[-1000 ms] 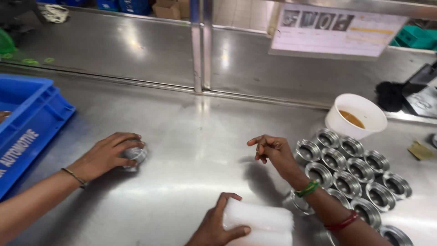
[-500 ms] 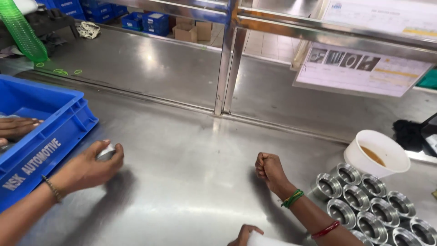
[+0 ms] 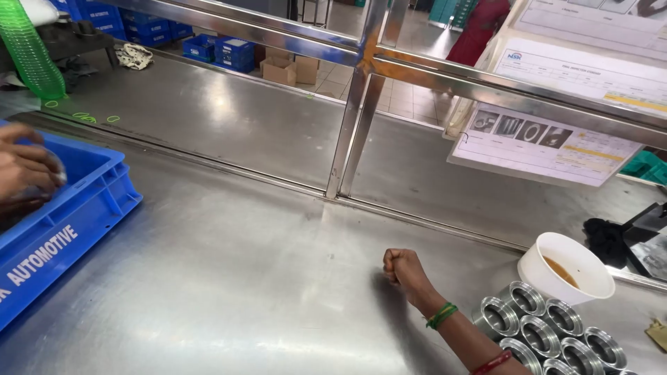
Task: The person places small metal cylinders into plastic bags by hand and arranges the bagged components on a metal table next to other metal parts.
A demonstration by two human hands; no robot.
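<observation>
My left hand (image 3: 29,175) is at the far left, over the blue plastic crate (image 3: 83,222). Its fingers are curled round a small shiny metal part that barely shows. A second hand lies just above it at the frame edge, and I cannot tell whose it is. My right hand (image 3: 401,267) rests as a closed fist on the steel table, green and red bangles on its wrist, and nothing shows in it. Right of that forearm stands a cluster of several machined metal rings (image 3: 549,326).
A white cup (image 3: 566,267) with brown liquid stands behind the rings. An upright steel post (image 3: 351,132) and a crossbar divide the bench, with a laminated sheet (image 3: 542,142) hanging from the bar. A green ribbed hose (image 3: 28,52) is at the back left and a black cloth (image 3: 608,239) at the right.
My left hand has carried the metal part leftward from the table to the blue crate. My right hand has closed into a fist. The view has tilted up, and the white cloth is out of sight.
</observation>
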